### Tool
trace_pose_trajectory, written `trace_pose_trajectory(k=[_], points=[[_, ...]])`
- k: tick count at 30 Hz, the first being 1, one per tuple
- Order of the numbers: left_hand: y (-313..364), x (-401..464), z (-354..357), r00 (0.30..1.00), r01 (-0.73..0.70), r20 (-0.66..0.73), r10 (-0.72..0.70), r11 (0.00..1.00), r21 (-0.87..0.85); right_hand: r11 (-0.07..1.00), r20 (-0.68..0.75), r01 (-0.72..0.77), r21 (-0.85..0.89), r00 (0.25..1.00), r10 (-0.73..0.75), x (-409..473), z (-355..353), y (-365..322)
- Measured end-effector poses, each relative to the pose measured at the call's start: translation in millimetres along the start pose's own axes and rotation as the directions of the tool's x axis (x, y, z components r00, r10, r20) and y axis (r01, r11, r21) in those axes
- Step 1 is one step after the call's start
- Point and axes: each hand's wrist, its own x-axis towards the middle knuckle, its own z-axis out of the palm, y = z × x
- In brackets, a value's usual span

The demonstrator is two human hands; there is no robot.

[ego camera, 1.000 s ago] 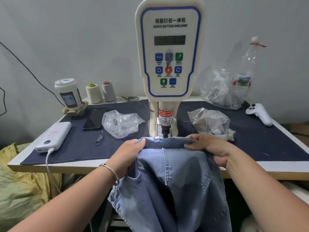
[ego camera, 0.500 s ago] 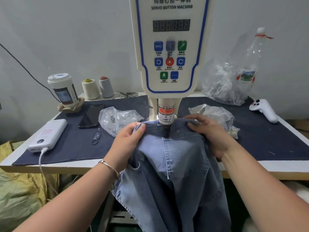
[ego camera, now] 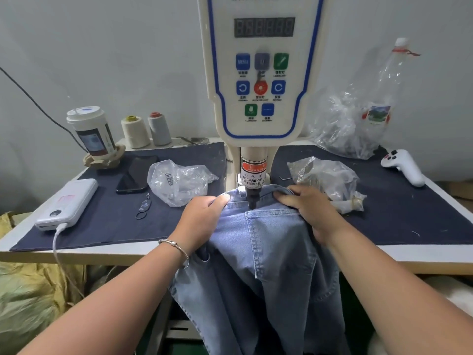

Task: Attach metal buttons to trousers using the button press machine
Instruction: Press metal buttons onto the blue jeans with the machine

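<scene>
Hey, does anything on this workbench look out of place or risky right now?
Mostly the hands: the left hand and right hand grip the trousers waistband close on either side of the press head, just below its finger warning label.

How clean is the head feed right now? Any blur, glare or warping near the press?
Head view: light is soft and even, with faint shadows on the wall. The press tip and its warning label read sharply. Wide-angle warping bows the table edge and stretches both forearms. The plastic bags show small glints. The display is dim, its digits unreadable. The trousers look slightly soft low down.
</scene>
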Motion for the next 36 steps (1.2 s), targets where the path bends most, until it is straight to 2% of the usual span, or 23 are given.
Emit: trace_pose_trajectory(k=[2,5,9,13,16,19,22,26,29,32,36], points=[[-1,-4,0,0.999,-0.034,0.028,0.035,0.999,-0.008,1.000,0.012,0.011,0.024,1.000,-0.011,-4,0,2],[-8,-16,-3,0.981,-0.180,0.097,0.171,0.980,0.088,0.997,0.087,0.070,0.016,0.994,-0.071,-12,-5,7],[-20,-24,-6,0.957,-0.260,0.163,0.240,0.959,0.113,0.997,0.177,0.052,-0.053,0.983,-0.042,-16,-12,13],[-20,-19,-4,0.976,-0.208,0.095,0.194,0.965,0.161,0.966,0.083,0.156,-0.207,0.986,-0.142,-14,-6,12],[-16,-18,-1,0.980,-0.197,0.038,0.195,0.976,0.087,0.961,-0.001,0.201,-0.189,0.979,-0.205,-9,0,10],[-11,-19,-4,0.980,-0.197,-0.046,0.195,0.979,-0.053,0.995,0.050,0.093,-0.031,0.995,-0.092,-7,-6,2],[-9,-9,-3,0.992,-0.123,-0.036,0.121,0.991,-0.059,0.999,0.070,0.006,-0.034,0.998,-0.004,-1,-10,1],[-13,7,4,1.000,-0.017,0.021,0.016,0.999,0.049,0.957,-0.091,0.126,-0.261,0.984,-0.155,9,-9,11],[-19,7,3,0.995,-0.065,0.075,0.059,0.995,0.075,0.879,-0.144,0.198,-0.434,0.948,-0.285,8,-13,16],[-21,8,-1,0.990,-0.112,0.097,0.103,0.989,0.093,0.746,-0.165,0.225,-0.627,0.897,-0.410,8,-12,23],[-29,9,-1,0.993,-0.103,0.068,0.097,0.990,0.095,0.639,-0.171,0.215,-0.738,0.857,-0.486,12,-8,33]])
